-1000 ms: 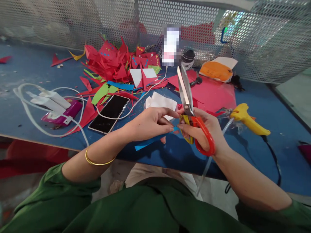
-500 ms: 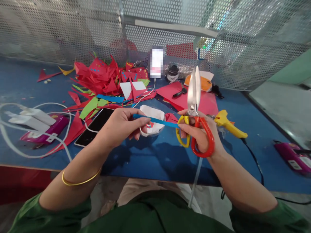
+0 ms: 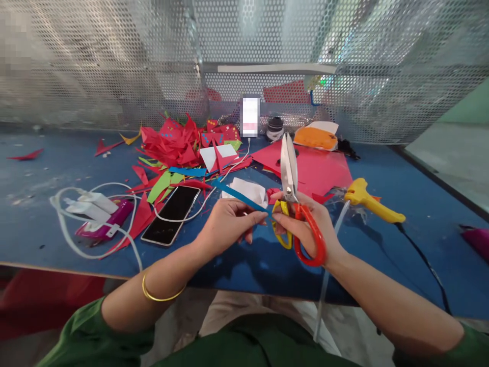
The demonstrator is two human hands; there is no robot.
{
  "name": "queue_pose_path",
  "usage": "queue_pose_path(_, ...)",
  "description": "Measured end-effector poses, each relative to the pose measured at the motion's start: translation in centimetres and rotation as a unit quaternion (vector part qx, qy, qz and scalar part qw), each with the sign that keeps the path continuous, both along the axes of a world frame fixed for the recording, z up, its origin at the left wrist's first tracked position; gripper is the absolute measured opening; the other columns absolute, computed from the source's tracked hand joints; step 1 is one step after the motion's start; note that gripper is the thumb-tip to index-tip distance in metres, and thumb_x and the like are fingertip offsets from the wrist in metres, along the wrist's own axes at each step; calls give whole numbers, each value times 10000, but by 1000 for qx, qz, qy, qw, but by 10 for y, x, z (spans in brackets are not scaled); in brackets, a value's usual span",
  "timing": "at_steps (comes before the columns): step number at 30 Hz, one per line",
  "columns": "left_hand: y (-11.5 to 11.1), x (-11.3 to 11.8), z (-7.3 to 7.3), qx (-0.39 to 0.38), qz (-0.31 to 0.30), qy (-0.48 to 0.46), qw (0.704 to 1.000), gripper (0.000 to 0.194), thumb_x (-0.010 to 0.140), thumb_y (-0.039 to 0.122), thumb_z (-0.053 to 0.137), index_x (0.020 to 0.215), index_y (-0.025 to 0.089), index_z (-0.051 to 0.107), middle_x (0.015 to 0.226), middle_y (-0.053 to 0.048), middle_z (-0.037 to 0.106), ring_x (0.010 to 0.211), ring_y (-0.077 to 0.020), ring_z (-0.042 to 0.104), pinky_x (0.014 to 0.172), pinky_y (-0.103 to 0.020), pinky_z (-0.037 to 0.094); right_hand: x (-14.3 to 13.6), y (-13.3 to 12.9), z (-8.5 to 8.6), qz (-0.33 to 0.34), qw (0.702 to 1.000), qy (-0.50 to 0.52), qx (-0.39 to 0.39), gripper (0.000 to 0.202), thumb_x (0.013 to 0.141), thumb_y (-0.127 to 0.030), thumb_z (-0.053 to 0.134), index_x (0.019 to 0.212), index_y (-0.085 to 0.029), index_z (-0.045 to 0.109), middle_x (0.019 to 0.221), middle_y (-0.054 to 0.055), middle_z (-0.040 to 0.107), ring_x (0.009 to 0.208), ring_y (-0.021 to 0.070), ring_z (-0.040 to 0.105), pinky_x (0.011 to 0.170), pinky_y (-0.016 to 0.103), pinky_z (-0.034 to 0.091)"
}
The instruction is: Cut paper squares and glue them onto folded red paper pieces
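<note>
two hands [image 3: 229,224] share one blue strip [image 3: 239,198] (one scissors [image 3: 294,204], right).

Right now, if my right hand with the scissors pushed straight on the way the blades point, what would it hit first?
Probably the large red paper sheet: the right hand holds the orange-and-yellow-handled scissors with closed blades pointing away over it. Beyond lie a small dark round container and the perforated metal screen. Depth is unclear.

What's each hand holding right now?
Left hand: closed, pinching a blue paper strip.
Right hand: closed on the scissors, blades shut, fingertips also touching the strip.
</note>
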State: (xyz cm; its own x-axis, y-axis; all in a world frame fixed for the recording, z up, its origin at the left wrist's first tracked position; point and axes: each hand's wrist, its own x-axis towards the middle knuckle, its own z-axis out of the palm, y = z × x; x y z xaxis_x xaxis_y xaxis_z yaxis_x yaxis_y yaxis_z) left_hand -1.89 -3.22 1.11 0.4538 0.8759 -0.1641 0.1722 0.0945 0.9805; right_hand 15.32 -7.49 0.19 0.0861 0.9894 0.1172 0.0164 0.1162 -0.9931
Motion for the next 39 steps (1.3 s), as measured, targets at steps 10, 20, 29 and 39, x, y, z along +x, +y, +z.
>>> queue_pose_path(10, 1, -1, -7, -40, -11, -57, 997, 278, 709, 390, 775, 651, 125, 709, 440, -10, 601, 362, -81, 516, 372, -170, 398, 1, -2, -5, 8, 1000, -9, 7, 304, 740, -293, 725, 1015, -214, 622, 682, -43, 626, 506, 110, 595, 491, 257, 529)
queue_pose_path(20, 8, -10, -1, -75, 25, -103, 991, 172, 750, 261, 745, 657, 122, 704, 646, -46, 721, 445, -96, 618, 383, -167, 442, 33, 5, 1, 30, 992, -125, 9, 382, 782, -458, 728, 1055, -196, 674, 694, -11, 640, 589, 132, 611, 579, 271, 549)
queue_pose_path(29, 14, -18, 2, -25, 110, -146, 983, 244, 684, 296, 830, 791, 116, 703, 683, -39, 728, 609, -154, 706, 458, -185, 508, 52, 3, 1, 118, 935, -335, -15, 679, 738, -598, 738, 1262, -189, 603, 784, 17, 630, 616, 151, 569, 508, 243, 479)
queue_pose_path(39, 14, -18, 5, 11, 141, -149, 979, 175, 715, 267, 790, 752, 134, 683, 654, -32, 723, 589, -147, 702, 488, -203, 506, 46, 3, -1, 52, 859, -490, 134, 562, 798, -565, 704, 1216, -194, 647, 943, 70, 718, 754, 203, 669, 711, 328, 561)
